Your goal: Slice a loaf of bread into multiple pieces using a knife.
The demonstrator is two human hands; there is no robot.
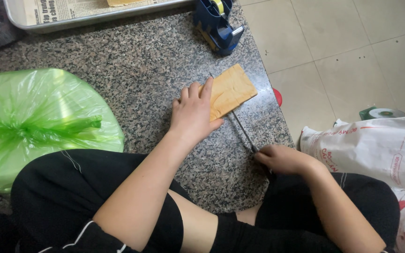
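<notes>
fingers of your left hand lie flat, pinning the tan slab; your right hand grips what looks like a thin knife. with the blade's edge just beside your thumb, a slip could nick it.

Paper packet on granite slab, left hand on its left edge, right hand nearer, right. Tape dispenser behind, tray far left, plastic bag left.
</notes>
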